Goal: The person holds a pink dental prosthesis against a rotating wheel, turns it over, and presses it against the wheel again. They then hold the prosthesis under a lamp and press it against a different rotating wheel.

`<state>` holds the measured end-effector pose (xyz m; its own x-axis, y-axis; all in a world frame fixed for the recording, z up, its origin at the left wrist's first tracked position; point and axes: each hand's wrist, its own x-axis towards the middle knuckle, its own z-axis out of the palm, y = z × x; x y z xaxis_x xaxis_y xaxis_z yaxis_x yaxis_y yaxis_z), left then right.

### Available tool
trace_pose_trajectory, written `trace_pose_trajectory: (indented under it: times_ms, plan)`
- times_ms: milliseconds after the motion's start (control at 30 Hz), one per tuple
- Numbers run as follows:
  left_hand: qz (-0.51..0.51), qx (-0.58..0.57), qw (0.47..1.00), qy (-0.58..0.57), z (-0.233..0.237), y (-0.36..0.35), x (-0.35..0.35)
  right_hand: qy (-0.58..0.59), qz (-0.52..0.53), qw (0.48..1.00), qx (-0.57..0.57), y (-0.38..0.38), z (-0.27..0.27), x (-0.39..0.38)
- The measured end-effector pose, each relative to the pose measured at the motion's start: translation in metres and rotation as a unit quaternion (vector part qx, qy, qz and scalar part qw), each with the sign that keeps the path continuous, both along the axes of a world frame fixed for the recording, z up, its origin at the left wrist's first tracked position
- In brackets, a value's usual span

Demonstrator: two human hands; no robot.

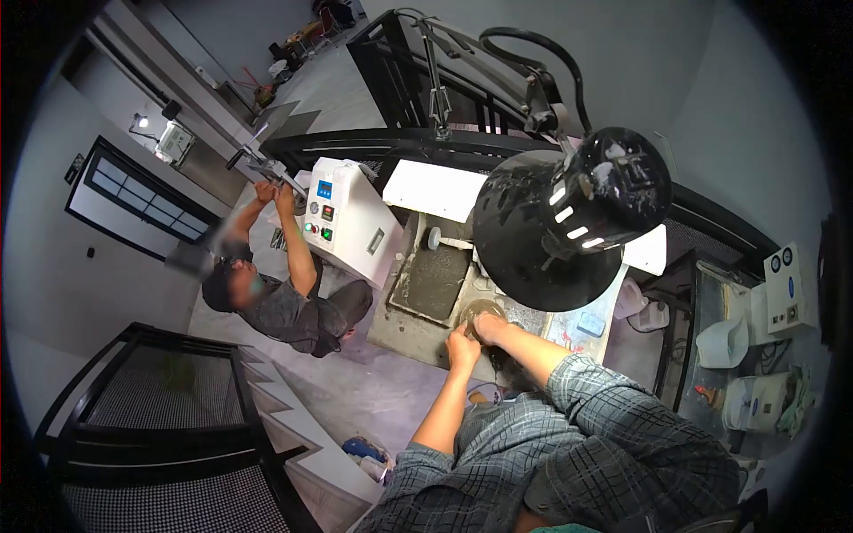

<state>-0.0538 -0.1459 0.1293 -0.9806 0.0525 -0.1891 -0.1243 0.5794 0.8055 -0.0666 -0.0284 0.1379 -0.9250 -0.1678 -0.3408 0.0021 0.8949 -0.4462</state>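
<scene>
Both my hands meet over a round, wet grey-brown disc [484,309] on the worktable. My left hand [461,347] is at the disc's near left edge, its fingers bent and drawn together. Beside it, my right hand [490,328] rests over the disc, fingers pointing down and closed. Whatever the fingertips hold is too small or hidden to make out. Just left of the disc lies a shallow dark-framed tray [418,313] coated with grey slurry. A white round-headed piece [434,238] on a short arm sticks out over the tray's far end.
A large black lamp [569,222] hangs low over the table's right side. A white control box [342,213] stands at the left, near a co-worker [284,306] handling a metal device. A blue block [590,323] lies at the right. Black railings [142,426] border the area.
</scene>
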Motion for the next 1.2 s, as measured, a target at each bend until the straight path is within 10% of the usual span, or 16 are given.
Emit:
trace_pose_trajectory:
  times_ms: [1200]
  plan:
    - [-0.013, -0.024, 0.998, -0.060, 0.027, 0.006, 0.002, -0.018, -0.039, 0.998, -0.044, -0.002, -0.015, -0.007]
